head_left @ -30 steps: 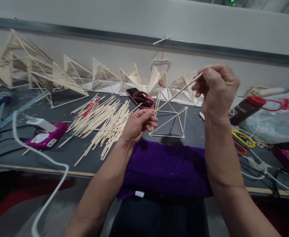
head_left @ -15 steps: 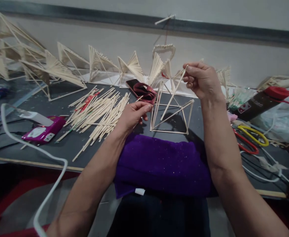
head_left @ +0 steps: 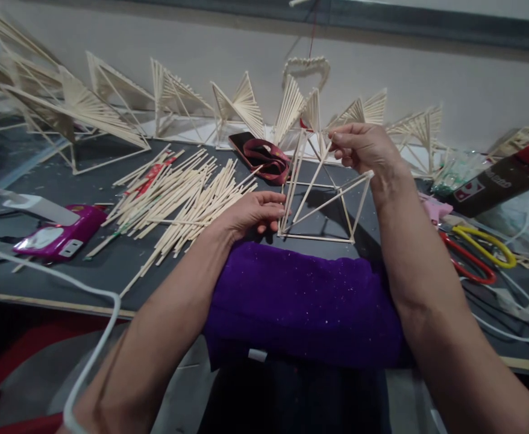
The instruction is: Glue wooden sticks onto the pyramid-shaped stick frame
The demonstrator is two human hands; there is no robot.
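Observation:
A small frame of thin wooden sticks (head_left: 315, 239) stands on the dark table in front of me. Between thumb and fingers of my right hand (head_left: 366, 147) is the upper end of a wooden stick (head_left: 312, 184). This stick slants down to the left, and its lower end is inside the frame, near its left front corner. My left hand (head_left: 261, 212) is at that same corner, fingers closed around the upright sticks low down. Its fingertips partly hide the contact. A folded purple cloth (head_left: 300, 301) lies along the table edge below both hands.
Loose sticks (head_left: 187, 199) lie in a pile at left, beside a purple power adapter (head_left: 65, 232) with a white cable. Finished stick models (head_left: 241, 105) line the wall. A phone and dark red strap (head_left: 264, 158) lie behind the frame; scissors (head_left: 472, 253) and a bottle (head_left: 494, 181) are at right.
My right hand has lowered the stick, bringing it closer to the frame. My left hand has moved from beside the uprights down to the frame's left front corner. The view has tilted slightly downward.

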